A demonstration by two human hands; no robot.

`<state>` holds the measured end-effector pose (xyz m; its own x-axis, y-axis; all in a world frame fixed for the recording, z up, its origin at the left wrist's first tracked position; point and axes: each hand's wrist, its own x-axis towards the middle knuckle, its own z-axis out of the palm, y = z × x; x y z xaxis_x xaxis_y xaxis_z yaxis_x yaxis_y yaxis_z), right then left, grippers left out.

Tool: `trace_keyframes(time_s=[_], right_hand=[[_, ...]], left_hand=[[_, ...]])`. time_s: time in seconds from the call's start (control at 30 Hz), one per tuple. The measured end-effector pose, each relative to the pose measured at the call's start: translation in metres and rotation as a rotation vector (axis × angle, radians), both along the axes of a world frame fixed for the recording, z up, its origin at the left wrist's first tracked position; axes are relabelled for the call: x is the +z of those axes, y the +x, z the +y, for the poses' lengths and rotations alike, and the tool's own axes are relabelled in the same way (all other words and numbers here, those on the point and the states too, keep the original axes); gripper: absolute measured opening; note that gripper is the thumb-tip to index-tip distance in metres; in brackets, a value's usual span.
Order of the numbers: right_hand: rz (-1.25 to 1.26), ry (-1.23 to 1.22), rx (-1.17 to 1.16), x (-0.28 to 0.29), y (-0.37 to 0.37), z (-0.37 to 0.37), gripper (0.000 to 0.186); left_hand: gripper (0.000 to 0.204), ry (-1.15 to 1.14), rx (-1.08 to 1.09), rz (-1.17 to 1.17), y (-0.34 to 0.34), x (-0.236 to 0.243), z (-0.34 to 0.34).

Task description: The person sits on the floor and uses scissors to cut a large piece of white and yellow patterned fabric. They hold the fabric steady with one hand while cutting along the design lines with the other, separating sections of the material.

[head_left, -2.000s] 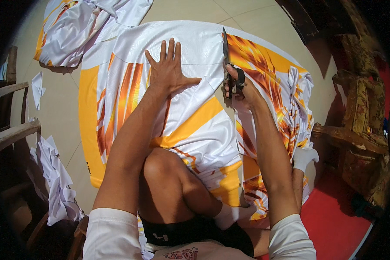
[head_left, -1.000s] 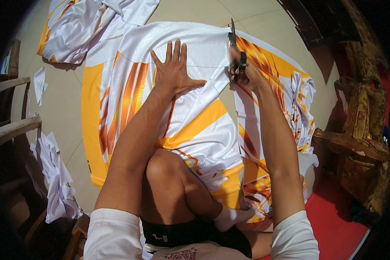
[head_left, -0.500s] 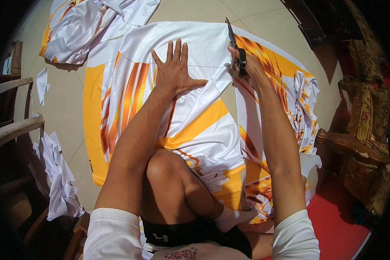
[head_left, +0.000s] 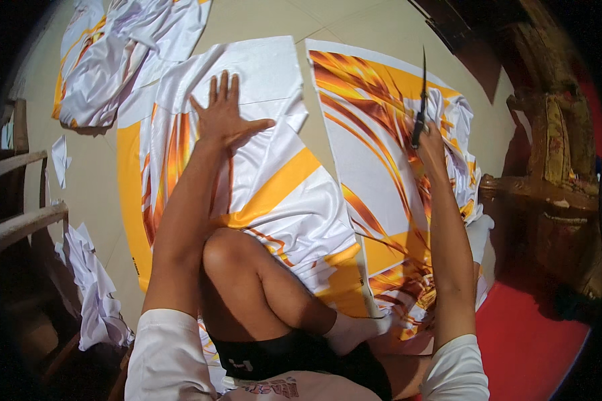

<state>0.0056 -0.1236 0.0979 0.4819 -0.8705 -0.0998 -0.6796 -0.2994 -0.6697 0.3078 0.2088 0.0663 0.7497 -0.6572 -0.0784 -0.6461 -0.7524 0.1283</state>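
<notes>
Left fabric piece (head_left: 274, 73) is spread mid-floor (head_left: 321, 20), with the left hand (head_left: 224, 120) laid flat on it, grip open. Scissors (head_left: 423, 100) are gripped by the right hand (head_left: 432, 139) over the right fabric piece (head_left: 364, 150), blades pointed toward floor's far edge. 2 pieces separated by a gap; 1 small white scrap (head_left: 61, 162) is seen toward floor's left edge.

Beige tiles covered the floor (head_left: 374, 30). At the left stood a pale-railed wooden chair (head_left: 27, 222), with crumpled white scraps (head_left: 97, 294) beside it and a small white scrap (head_left: 60, 162) farther up. A red mat (head_left: 525, 341) spread at the lower right, below a carved brown armchair (head_left: 538, 194); dark furniture (head_left: 451, 27), its kind unclear, stood in the upper right.
</notes>
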Motion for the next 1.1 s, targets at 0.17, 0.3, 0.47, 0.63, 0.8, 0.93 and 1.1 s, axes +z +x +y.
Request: trace_keyframes(time_s=[0.17,0.3,0.47,0.63,0.8,0.93,1.1], right_hand=[[0.223,-0.162,-0.113,-0.017,-0.065,0.0,0.066],[0.244,-0.464,-0.012,-0.057,-0.113,-0.05,0.062],[0.283,-0.372,0.011,-0.053,-0.073,-0.154,0.06],[0.173,-0.306,-0.652,-0.033,-0.111,-0.267,0.071],[-0.279,-0.32,-0.389,-0.033,-0.125,-0.098,0.03],[-0.711,0.519,-0.1,-0.028,-0.133,0.098,0.018],[-0.181,0.314,0.379,-0.015,-0.105,0.253,0.049]], left_hand=[[0.117,0.057,0.056,0.069,0.07,-0.046,0.027],[0.093,-0.206,-0.069,0.064,0.006,0.001,-0.045],[0.09,-0.128,-0.252,0.092,-0.018,-0.002,-0.047],[0.074,-0.504,-0.124,-0.104,0.043,-0.032,-0.002],[0.054,-0.548,0.188,0.004,0.005,0.016,0.101],[0.052,-0.317,0.045,-0.08,-0.043,-0.029,0.17],[0.056,-0.021,-0.303,-0.461,0.04,-0.052,0.275]])
